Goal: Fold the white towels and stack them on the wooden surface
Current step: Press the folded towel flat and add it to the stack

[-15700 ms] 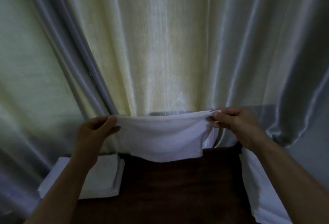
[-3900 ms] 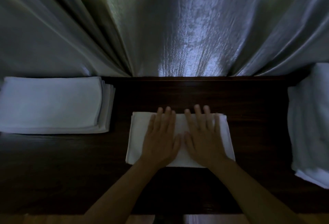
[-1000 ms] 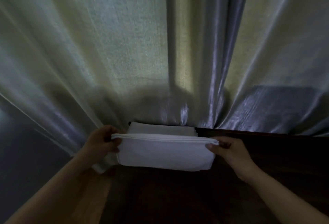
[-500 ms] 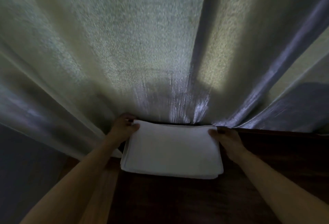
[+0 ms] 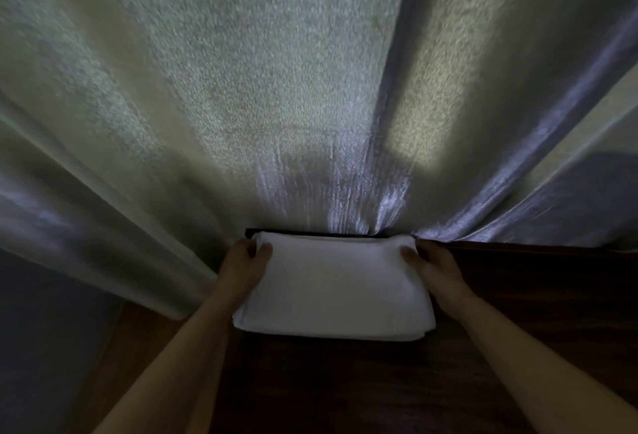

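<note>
A stack of folded white towels (image 5: 335, 288) lies on the dark wooden surface (image 5: 518, 312), at its far left corner against the curtain. The top towel lies flat and lines up with the ones under it. My left hand (image 5: 243, 266) grips the stack's far left corner, thumb on top and fingers around the edge. My right hand (image 5: 433, 269) holds the far right corner the same way. Layered edges show along the near side of the stack.
A pale, shiny curtain (image 5: 310, 105) hangs right behind the wooden surface and fills the upper view. The surface's left edge (image 5: 231, 357) runs just beside the stack, with lighter wood flooring (image 5: 134, 347) below it. Bare dark wood stretches to the right and toward me.
The folded towel I carried in the air a second ago now rests on the stack. Both hands have slid to the stack's far corners and hold there.
</note>
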A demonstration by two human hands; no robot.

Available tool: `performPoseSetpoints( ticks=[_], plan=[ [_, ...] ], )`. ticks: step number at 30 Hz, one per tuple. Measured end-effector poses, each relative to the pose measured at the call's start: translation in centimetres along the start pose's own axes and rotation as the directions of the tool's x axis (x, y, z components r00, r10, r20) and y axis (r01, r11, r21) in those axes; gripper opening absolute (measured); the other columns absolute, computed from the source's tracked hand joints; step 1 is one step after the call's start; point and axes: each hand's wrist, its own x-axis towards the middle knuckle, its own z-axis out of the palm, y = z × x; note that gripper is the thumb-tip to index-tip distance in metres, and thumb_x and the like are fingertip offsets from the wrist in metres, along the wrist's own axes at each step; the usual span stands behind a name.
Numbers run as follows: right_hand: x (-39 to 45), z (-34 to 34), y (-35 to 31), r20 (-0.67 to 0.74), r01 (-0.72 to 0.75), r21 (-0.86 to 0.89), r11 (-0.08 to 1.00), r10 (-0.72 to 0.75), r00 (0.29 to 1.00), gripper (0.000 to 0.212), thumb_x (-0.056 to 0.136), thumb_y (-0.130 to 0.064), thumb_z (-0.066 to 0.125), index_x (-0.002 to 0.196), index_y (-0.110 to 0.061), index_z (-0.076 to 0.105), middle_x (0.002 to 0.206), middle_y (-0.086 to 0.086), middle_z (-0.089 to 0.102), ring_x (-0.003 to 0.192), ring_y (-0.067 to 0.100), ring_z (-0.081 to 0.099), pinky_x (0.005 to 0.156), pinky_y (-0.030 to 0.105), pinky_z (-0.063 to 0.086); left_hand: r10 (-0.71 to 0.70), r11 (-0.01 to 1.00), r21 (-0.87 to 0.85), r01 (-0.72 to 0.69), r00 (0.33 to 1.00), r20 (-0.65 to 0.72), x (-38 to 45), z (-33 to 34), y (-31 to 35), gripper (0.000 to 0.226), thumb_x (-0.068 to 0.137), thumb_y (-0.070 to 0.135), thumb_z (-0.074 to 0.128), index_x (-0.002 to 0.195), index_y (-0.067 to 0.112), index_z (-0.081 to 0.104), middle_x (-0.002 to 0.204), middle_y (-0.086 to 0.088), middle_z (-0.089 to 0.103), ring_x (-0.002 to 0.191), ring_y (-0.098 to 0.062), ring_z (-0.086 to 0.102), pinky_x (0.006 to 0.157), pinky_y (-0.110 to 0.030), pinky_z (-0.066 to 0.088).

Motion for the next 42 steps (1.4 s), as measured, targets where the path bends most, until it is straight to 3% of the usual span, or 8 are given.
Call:
performPoseSetpoints(
  ticks=[11,16,25,27,30,33,36,42],
  plan=[
    [-0.1,2.8,0.1,-0.264,0.072,-0.464,0.883,-0.215,0.940,0.041,0.106,-0.042,0.038,0.110,-0.010,0.064,0.106,0.018,0.071,0.103,0.042,0.065,0.084,0.038,0.047,0.233,0.966,0.174,-0.192,0.938,-0.257,-0.4,1.9,0.3,0.025,0.107,0.035,0.035,0.102,0.012,0.044,0.067,0.008,0.043,0.062,-0.021,0.045,0.061,-0.031,0.034],
    [-0.1,3.0,0.2,-0.325,0.145,-0.404,0.903,-0.290,0.900,0.032,0.106,-0.038,0.041,0.102,-0.013,0.061,0.084,0.000,0.063,0.092,0.036,0.067,0.074,0.028,0.037,0.209,0.974,0.144,-0.172,0.931,-0.300,0.7,1.3,-1.0,0.024,0.107,0.044,0.031,0.099,0.023,0.040,0.072,0.007,0.050,0.063,-0.019,0.051,0.063,-0.033,0.040],
    [-0.2,3.7,0.1,-0.309,-0.023,-0.466,0.884,-0.138,0.941,0.038,0.104,-0.042,0.046,0.111,-0.007,0.059,0.105,0.021,0.069,0.100,0.043,0.066,0.078,0.037,0.048,0.164,0.951,0.297,-0.088,0.956,-0.242,1.1,0.9,-1.1,0.037,0.104,0.048,0.036,0.103,0.012,0.044,0.088,-0.013,0.064,0.081,-0.038,0.065,0.066,-0.039,0.049],
    [-1.5,3.7,0.0,-0.326,-0.003,-0.715,0.699,-0.330,0.886,0.038,0.100,-0.042,0.052,0.116,-0.007,0.055,0.106,0.021,0.065,0.097,0.042,0.064,0.077,0.043,0.052,0.286,0.857,0.505,-0.102,0.910,-0.302,0.1,0.8,-0.3,0.038,0.102,0.044,0.043,0.108,0.007,0.052,0.099,-0.016,0.062,0.086,-0.038,0.062,0.067,-0.038,0.046],
    [-4.2,7.2,-0.3,0.045,0.338,-0.884,0.323,-0.660,0.750,0.039,0.094,-0.035,0.050,0.117,-0.006,0.062,0.111,0.020,0.063,0.100,0.039,0.060,0.086,0.046,0.046,0.706,0.583,0.681,-0.443,0.691,-0.155,-2.5,3.2,2.0,0.021,0.095,0.021,0.056,0.108,0.006,0.062,0.106,-0.017,0.062,0.096,-0.037,0.061,0.082,-0.047,0.046],
    [-4.7,12.4,-0.1,0.322,0.527,-0.794,0.304,-0.525,0.788,0.060,0.097,-0.032,0.049,0.148,-0.001,0.046,0.153,0.023,0.044,0.142,0.038,0.042,0.119,0.048,0.031,0.864,0.365,0.580,-0.728,0.497,0.080,-3.9,7.1,3.1,0.039,0.082,0.006,0.072,0.119,-0.003,0.066,0.123,-0.022,0.066,0.118,-0.038,0.063,0.105,-0.045,0.047],
    [-3.4,13.6,1.2,0.350,0.468,-0.849,0.243,-0.406,0.844,0.076,0.097,-0.042,0.036,0.161,-0.008,0.014,0.168,0.018,0.006,0.156,0.036,0.004,0.126,0.054,0.008,0.716,0.421,0.597,-0.682,0.655,0.243,-3.1,8.0,1.2,0.056,0.092,0.014,0.064,0.144,-0.001,0.049,0.150,-0.018,0.048,0.144,-0.034,0.039,0.119,-0.048,0.031],
    [-2.0,10.0,4.4,0.331,0.460,-0.861,0.214,-0.450,0.829,0.075,0.098,-0.067,0.026,0.162,-0.034,0.005,0.171,0.002,0.000,0.157,0.023,-0.003,0.124,0.056,0.001,0.564,0.476,0.686,-0.550,0.789,0.242,-0.9,6.5,-3.2,0.081,0.098,0.068,0.026,0.161,0.021,0.011,0.168,-0.005,0.007,0.156,-0.023,0.005,0.124,-0.053,0.010]
  ],
)
